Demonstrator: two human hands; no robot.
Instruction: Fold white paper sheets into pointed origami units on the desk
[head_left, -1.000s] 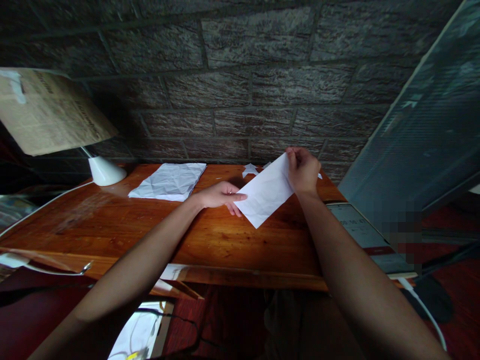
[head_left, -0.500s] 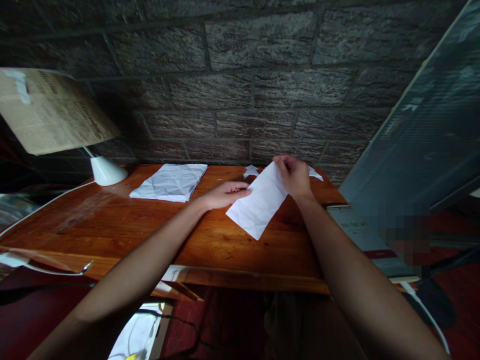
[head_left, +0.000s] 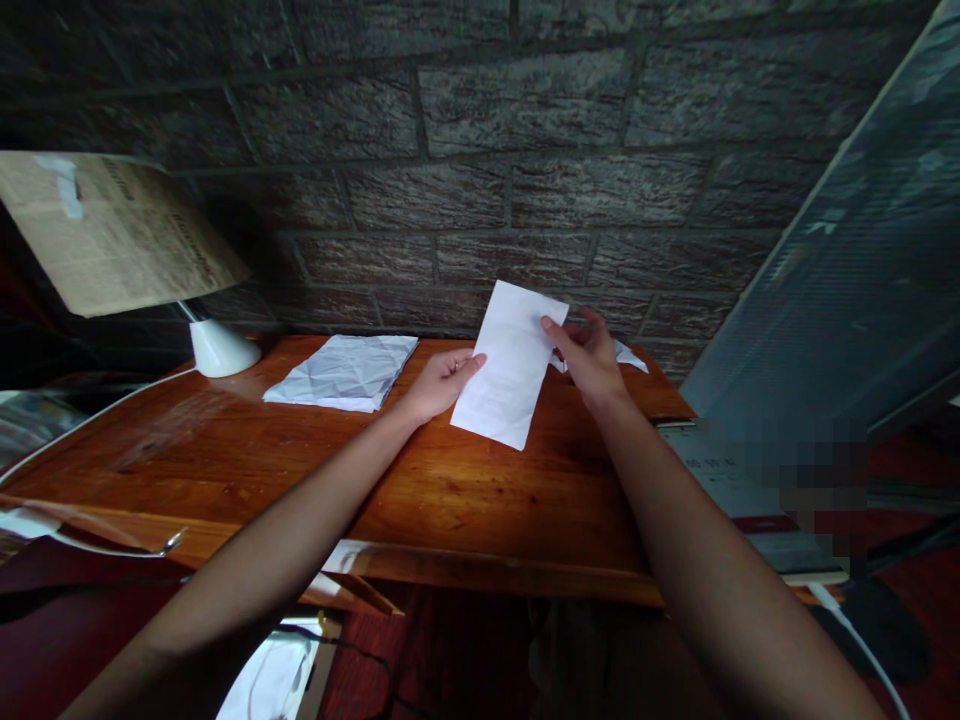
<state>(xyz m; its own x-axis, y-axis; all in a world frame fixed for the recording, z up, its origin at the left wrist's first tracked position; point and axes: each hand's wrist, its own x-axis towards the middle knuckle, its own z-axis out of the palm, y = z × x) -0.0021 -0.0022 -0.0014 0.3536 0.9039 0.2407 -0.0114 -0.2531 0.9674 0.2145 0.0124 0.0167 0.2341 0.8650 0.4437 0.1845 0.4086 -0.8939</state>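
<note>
A white rectangular sheet of paper (head_left: pixel 508 365), faintly creased, is held up over the wooden desk, tilted slightly. My left hand (head_left: pixel 442 385) pinches its left edge, thumb on the front and fingers behind. At its upper right edge is my right hand (head_left: pixel 589 350), the thumb lying over the front and the fingers curled loosely behind. Left of my hands, a stack of creased white paper (head_left: pixel 341 372) lies flat on the desk. Behind my right hand, a white folded paper piece (head_left: pixel 630 357) is partly hidden.
The wooden desk (head_left: pixel 465 500) stands against a dark brick wall (head_left: pixel 465 190). A lamp (head_left: pixel 221 345) with a brown paper shade is at its left end. A grey panel (head_left: pixel 817 270) leans at the right, near a device (head_left: pixel 720 470) with a white cable. An open box (head_left: pixel 277 665) sits below.
The sheet has turned more upright and risen a little. My right hand has shifted from its top corner to the right edge, its fingers loosening. My left hand still grips the left edge.
</note>
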